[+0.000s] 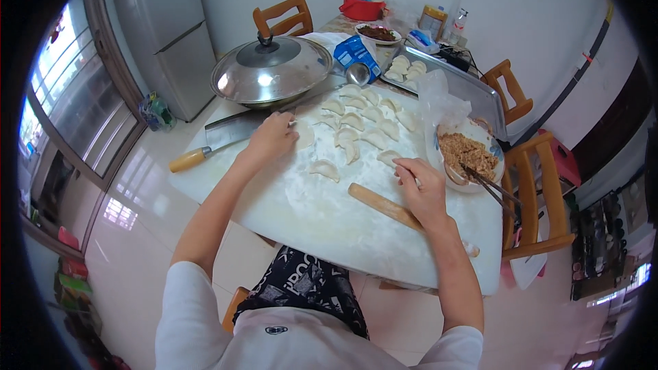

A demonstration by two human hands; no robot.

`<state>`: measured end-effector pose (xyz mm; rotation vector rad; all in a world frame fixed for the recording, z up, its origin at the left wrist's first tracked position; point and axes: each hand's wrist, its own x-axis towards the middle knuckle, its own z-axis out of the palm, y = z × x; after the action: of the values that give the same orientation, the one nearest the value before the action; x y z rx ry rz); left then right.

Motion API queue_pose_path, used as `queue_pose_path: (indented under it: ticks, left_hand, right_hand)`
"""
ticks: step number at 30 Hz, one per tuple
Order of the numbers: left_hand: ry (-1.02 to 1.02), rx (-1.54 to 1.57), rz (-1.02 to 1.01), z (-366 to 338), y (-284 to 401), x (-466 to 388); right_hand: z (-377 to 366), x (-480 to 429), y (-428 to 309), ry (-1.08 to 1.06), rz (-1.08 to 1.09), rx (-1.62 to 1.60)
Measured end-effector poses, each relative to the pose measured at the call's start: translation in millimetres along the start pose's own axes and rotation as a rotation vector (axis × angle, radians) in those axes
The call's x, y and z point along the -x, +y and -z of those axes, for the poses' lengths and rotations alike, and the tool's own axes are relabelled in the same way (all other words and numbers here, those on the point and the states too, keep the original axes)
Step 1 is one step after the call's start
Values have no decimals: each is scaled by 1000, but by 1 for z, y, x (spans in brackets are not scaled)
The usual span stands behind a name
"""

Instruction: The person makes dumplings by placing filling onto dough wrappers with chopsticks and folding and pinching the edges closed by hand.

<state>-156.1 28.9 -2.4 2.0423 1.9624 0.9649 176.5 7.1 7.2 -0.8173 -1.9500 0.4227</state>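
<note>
My left hand (273, 134) is over the left part of the floured board (308, 210), its fingertips at the edge of a thin round dough wrapper (304, 135); whether they grip it is unclear. My right hand (422, 185) is curled above the wooden rolling pin (383, 205), beside a folded dumpling (389, 158); something small and pale shows at its fingers. Several dumplings (352, 121) lie on the flour in the middle. At the right stands a bowl (465, 185) of minced filling (467, 155), with chopsticks (491, 185) resting in it.
A cleaver (226, 133) with a wooden handle lies at the left. Behind it sits a lidded pan (270, 69). A metal tray (462, 81) with dumplings, a ladle (358, 74), a blue package (355, 55) and a plastic bag (441, 97) are farther back. Wooden chairs (547, 200) flank the table.
</note>
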Motion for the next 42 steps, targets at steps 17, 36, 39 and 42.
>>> queue_pose_path:
  ticks: [17, 36, 39, 42]
  left_hand:
    - [-5, 125, 136, 1, 3, -9]
    - [-625, 1447, 355, 5, 122, 43]
    - [-632, 1609, 485, -13, 140, 45]
    - [-574, 1665, 525, -23, 146, 42]
  right_hand:
    - [-2, 1, -3, 19, 8, 3]
    - [-2, -1, -30, -98, -234, -500]
    - [3, -4, -29, -32, 58, -151]
    - [2, -2, -22, -11, 63, -159]
